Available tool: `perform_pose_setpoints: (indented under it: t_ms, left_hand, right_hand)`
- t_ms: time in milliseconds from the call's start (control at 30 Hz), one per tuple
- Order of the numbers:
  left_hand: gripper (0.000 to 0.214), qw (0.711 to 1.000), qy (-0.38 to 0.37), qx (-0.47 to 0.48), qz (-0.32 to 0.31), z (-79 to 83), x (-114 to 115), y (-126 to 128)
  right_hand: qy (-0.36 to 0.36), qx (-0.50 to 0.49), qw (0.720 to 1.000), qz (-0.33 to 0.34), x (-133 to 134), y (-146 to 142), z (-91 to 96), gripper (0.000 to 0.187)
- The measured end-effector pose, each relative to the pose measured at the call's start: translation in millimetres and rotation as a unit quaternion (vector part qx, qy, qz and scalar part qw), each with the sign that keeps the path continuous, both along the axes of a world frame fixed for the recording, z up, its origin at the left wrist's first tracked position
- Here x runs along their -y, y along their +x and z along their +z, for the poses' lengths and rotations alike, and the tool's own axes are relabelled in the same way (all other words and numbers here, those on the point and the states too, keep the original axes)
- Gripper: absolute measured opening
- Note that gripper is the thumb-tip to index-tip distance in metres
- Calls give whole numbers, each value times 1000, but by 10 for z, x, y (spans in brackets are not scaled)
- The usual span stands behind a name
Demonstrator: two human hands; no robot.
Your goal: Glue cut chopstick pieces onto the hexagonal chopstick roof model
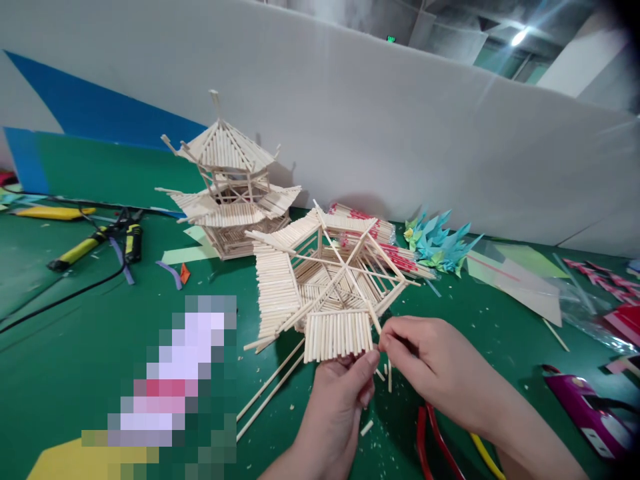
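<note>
A hexagonal pavilion roof model (345,267) made of thin wooden sticks sits in front of me, its upper frame partly bare. My left hand (340,400) is closed on the front roof panel (337,337), thumb at its lower right edge and fingers underneath. At that panel's right corner, my right hand (420,347) is pinched shut beside the end of a slanting stick (374,317). Whatever lies between its fingertips is hidden. Behind, to the left, stands a taller stick pagoda (227,180) with two roof tiers.
Red-handled pliers (425,440) lie below my right forearm, and a purple tool (590,413) at the right. Long sticks (273,387) and cut bits litter the green table. Further back are packaged sticks (360,230), blue folded paper (443,240) and yellow-black pliers (95,243) with a cable.
</note>
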State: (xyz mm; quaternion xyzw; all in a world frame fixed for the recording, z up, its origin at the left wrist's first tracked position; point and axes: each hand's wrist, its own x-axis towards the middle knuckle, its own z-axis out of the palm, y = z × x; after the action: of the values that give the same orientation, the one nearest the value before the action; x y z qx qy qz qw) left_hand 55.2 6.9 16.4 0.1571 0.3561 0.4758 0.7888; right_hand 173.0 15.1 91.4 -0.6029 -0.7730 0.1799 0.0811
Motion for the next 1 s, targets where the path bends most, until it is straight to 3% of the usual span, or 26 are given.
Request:
perform_pose_setpoints:
  t_ms: [133,267,433,567,667,833,1000]
  left_hand:
    - [26,999,-21,-33,35,47,2,64]
    - [32,998,-25,-47,24,26,15,101]
    - [17,997,-2,-66,-29,2,122,34]
    - [15,983,11,-160,-86,-24,301,-157]
    - [18,971,16,-225,-74,-114,411,-314]
    - [27,958,44,-278,-49,-317,472,-465]
    - [27,954,58,-293,-29,-361,484,-484]
  right_hand:
    - [5,-43,999,-13,60,40,-32,25]
    - [20,-90,995,-34,141,100,-45,22]
    - [68,-204,966,-146,283,267,-129,14]
    - [111,-257,923,-264,434,510,-399,17]
    - [119,-244,910,-312,576,694,-671,22]
    - [62,-218,915,-335,790,811,-1017,18]
    - [71,-142,929,-334,931,793,-1220,17]
